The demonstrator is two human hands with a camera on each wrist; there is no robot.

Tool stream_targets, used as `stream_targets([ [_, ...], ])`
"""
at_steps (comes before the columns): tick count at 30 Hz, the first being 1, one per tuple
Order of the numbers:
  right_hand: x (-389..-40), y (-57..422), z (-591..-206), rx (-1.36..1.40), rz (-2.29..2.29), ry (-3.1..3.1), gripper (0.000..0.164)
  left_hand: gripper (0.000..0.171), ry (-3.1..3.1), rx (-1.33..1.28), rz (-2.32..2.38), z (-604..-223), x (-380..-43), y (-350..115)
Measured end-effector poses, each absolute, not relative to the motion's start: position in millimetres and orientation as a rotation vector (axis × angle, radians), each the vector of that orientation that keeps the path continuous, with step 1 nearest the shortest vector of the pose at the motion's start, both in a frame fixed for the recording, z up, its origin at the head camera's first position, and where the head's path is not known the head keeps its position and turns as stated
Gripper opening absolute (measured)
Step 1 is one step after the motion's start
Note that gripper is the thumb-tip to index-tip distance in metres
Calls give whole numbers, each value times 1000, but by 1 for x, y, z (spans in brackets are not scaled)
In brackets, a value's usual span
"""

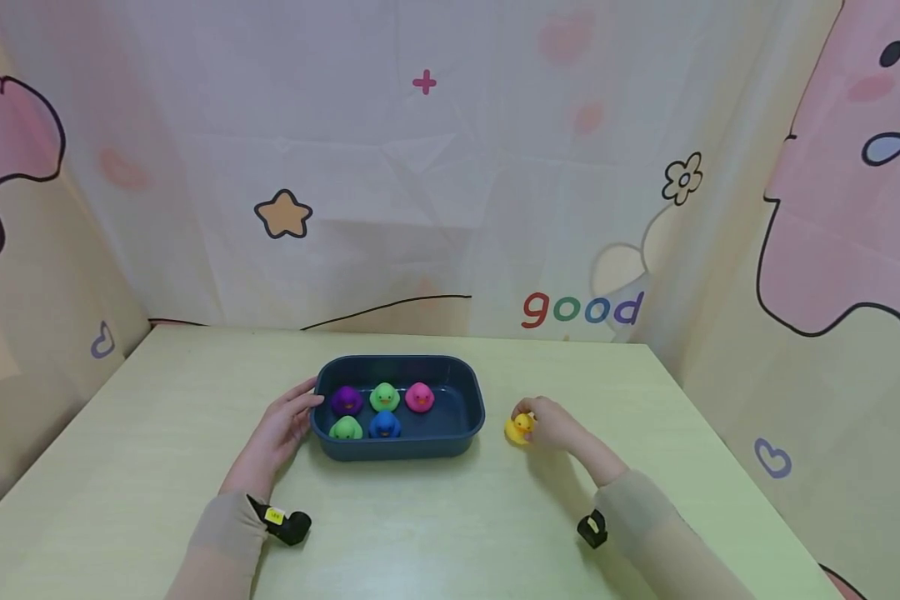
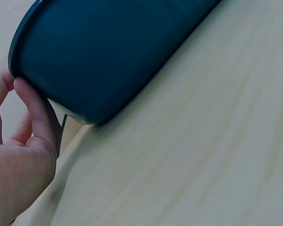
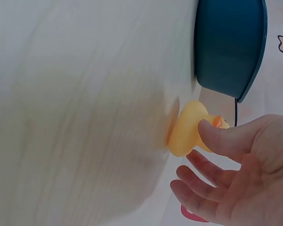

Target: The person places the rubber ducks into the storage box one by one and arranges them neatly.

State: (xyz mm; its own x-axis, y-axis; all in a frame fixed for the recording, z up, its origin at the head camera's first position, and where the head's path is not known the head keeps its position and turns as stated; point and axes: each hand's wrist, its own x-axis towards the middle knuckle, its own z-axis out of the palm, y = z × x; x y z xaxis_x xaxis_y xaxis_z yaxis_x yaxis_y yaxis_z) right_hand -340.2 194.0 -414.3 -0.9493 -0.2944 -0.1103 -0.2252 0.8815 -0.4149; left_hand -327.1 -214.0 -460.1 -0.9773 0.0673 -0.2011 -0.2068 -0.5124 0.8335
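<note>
A dark blue tub (image 1: 397, 450) stands on the table, holding several rubber ducks: a purple duck (image 1: 347, 402), a green duck (image 1: 385, 397), a pink duck (image 1: 420, 397), another green duck (image 1: 347, 428) and a blue duck (image 1: 385, 424). At the tub's left end, my left hand (image 1: 281, 425) touches the rim with extended fingertips; the left wrist view shows the thumb (image 2: 35, 106) just under that rim. Right of the tub, my right hand (image 1: 558, 425) pinches a yellow rubber duck (image 3: 188, 129) between thumb and fingers, close over the tabletop. Its other fingers are spread loosely.
The pale wooden table (image 1: 420, 525) reaches back to a printed cloth (image 1: 420, 250) that hangs behind and at both sides. Each wrist carries a black camera strap. Inside the tub, bare floor (image 1: 450, 417) shows at its right end.
</note>
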Motion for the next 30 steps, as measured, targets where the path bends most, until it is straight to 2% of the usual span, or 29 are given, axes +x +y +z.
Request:
stream_targets([
  [4,-341,195,-415,-428,-604,2867,30,57,1464,-211,2598,-461,-327,-214],
  [12,-338,196,-415,-411,-633,2851,39,41,1451,-203,2613,-462,-326,-214],
  [17,-336,197,-412,-368,-708,2833,48,50,1456,-203,2607,-461,-327,-215],
  [22,-336,203,-415,-288,-787,2794,50,60,1444,-191,2603,-460,-329,-215],
  [30,-338,209,-423,-213,-863,2748,47,62,1446,-209,2585,-460,-328,-214],
])
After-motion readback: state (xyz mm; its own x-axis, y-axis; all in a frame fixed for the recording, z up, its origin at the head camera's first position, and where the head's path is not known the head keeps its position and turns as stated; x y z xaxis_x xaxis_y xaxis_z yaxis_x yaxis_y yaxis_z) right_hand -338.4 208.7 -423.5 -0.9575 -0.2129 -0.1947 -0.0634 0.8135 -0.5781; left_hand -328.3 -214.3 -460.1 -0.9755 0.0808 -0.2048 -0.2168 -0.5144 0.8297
